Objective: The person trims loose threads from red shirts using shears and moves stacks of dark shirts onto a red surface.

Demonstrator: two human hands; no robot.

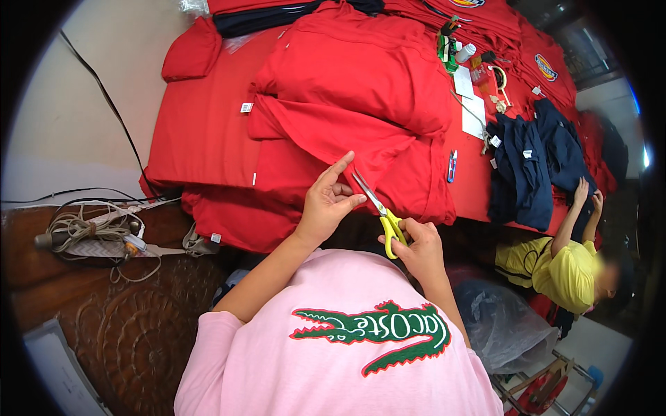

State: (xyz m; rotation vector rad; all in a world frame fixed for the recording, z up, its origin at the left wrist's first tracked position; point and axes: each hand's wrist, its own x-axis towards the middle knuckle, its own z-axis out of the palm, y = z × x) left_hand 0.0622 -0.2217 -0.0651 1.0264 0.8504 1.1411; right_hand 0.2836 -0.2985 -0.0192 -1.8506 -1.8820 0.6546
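Observation:
My right hand grips a pair of scissors by its yellow handles. Their metal blades are slightly apart and point up and left, towards the red fabric. Just left of the blade tips is my left hand, its index finger stretched out and its thumb apart from it, the other fingers partly bent. I see nothing held in it, though a fine thread would be too small to make out. Red garments lie piled and folded in front of me, one loose flap close beyond both hands.
Thread snips lie right of the pile, below white papers and a tape roll. Navy garments lie at the right, where a person in yellow works. Coiled cables rest on carved wood at the left.

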